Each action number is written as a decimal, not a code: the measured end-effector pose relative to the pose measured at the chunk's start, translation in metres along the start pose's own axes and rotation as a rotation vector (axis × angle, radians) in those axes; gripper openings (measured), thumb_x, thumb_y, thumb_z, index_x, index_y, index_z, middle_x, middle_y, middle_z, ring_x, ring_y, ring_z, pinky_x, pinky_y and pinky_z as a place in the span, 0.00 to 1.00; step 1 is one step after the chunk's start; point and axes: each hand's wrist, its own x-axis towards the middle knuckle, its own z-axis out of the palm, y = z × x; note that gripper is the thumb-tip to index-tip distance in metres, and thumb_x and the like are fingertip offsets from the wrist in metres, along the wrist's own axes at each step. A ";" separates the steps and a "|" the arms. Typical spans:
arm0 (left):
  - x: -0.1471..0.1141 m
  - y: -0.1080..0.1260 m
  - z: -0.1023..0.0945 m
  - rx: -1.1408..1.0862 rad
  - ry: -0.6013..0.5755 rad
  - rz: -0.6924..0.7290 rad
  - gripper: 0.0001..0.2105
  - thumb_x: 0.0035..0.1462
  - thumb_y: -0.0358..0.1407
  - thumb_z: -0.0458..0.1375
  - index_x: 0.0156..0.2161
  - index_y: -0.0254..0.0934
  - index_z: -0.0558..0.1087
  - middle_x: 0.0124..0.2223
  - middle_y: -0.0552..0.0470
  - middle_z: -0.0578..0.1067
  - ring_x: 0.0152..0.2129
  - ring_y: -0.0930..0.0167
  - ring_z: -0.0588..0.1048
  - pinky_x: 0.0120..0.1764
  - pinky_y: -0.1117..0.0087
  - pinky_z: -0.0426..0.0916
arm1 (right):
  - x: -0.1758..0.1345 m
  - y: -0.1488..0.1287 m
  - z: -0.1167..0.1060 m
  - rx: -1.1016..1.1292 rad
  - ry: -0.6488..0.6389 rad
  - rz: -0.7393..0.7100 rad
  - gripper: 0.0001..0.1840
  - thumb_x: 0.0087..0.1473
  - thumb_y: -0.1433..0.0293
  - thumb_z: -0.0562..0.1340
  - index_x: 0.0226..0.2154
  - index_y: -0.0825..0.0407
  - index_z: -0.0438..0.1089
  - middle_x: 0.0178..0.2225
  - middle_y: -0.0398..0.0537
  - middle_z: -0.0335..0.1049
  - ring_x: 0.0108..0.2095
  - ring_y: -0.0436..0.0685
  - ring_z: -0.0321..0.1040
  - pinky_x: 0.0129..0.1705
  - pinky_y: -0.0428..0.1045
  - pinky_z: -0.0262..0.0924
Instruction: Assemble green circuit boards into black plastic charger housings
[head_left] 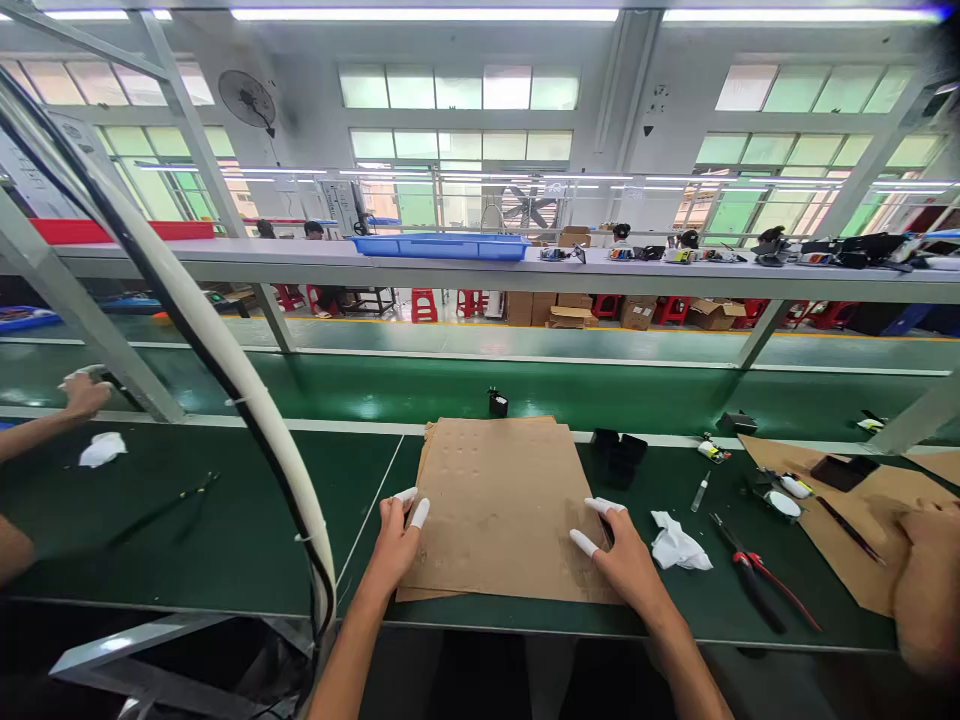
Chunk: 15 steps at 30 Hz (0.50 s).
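Observation:
A stack of brown cardboard sheets (506, 510) lies flat on the green bench in front of me. My left hand (396, 540) rests at the left edge of the stack, its thumb and forefinger apart and capped with white finger cots. At the right edge is my right hand (621, 550), also in white finger cots, thumb and forefinger spread over the cardboard. Something dark shows between those two fingers; I cannot make out what it is. Beyond the sheets stands a small black adapter (498, 403). Black plastic housings (619, 457) sit just past the right corner.
Right of me lie a crumpled white tissue (679, 543), red-and-black pliers (757, 575) and a small tube (700, 492). A co-worker's hand (930, 540) rests on another cardboard sheet. Another person's hand (86, 393) is at far left. A thick cable (247, 390) crosses the left side.

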 end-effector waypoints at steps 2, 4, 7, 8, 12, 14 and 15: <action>0.002 -0.001 0.002 -0.025 -0.008 -0.002 0.24 0.62 0.53 0.58 0.56 0.39 0.71 0.55 0.43 0.67 0.60 0.55 0.75 0.69 0.49 0.65 | 0.002 -0.001 0.002 0.007 -0.005 -0.005 0.31 0.59 0.51 0.66 0.61 0.43 0.71 0.62 0.55 0.68 0.64 0.71 0.71 0.65 0.66 0.68; 0.002 -0.001 0.003 -0.038 -0.008 -0.003 0.26 0.60 0.53 0.59 0.56 0.38 0.71 0.56 0.42 0.67 0.61 0.54 0.75 0.69 0.49 0.64 | 0.004 -0.001 0.002 0.019 -0.009 -0.017 0.30 0.59 0.52 0.66 0.61 0.42 0.71 0.64 0.54 0.67 0.65 0.71 0.70 0.65 0.66 0.68; -0.004 0.001 0.003 -0.037 -0.003 -0.002 0.26 0.60 0.54 0.60 0.56 0.39 0.71 0.57 0.42 0.67 0.62 0.53 0.74 0.69 0.47 0.64 | 0.006 0.001 0.001 0.042 -0.016 -0.042 0.29 0.59 0.53 0.66 0.61 0.41 0.71 0.66 0.53 0.65 0.65 0.70 0.69 0.65 0.66 0.68; -0.007 0.003 0.003 -0.030 -0.001 -0.001 0.26 0.59 0.54 0.61 0.56 0.40 0.71 0.57 0.42 0.67 0.62 0.52 0.74 0.68 0.46 0.65 | 0.007 0.002 0.001 0.051 -0.018 -0.050 0.29 0.60 0.53 0.66 0.61 0.41 0.71 0.67 0.53 0.64 0.65 0.70 0.70 0.65 0.65 0.69; -0.023 0.011 0.002 0.024 0.008 0.014 0.26 0.59 0.57 0.62 0.55 0.42 0.72 0.57 0.44 0.68 0.60 0.51 0.75 0.67 0.43 0.66 | 0.003 0.007 -0.002 0.077 -0.025 -0.071 0.26 0.62 0.53 0.66 0.60 0.42 0.72 0.67 0.54 0.64 0.59 0.67 0.74 0.54 0.61 0.75; -0.029 0.015 0.001 0.057 0.013 0.023 0.29 0.56 0.57 0.65 0.56 0.42 0.72 0.56 0.44 0.69 0.59 0.49 0.75 0.66 0.42 0.66 | 0.000 0.009 -0.004 0.084 -0.031 -0.085 0.24 0.62 0.53 0.66 0.58 0.42 0.73 0.67 0.55 0.64 0.57 0.66 0.75 0.48 0.59 0.76; -0.032 0.016 0.000 0.072 0.018 0.025 0.30 0.54 0.58 0.66 0.56 0.42 0.72 0.56 0.44 0.69 0.59 0.49 0.75 0.66 0.41 0.66 | -0.001 0.009 -0.005 0.087 -0.034 -0.097 0.22 0.63 0.53 0.66 0.56 0.42 0.74 0.67 0.55 0.64 0.57 0.67 0.75 0.47 0.59 0.75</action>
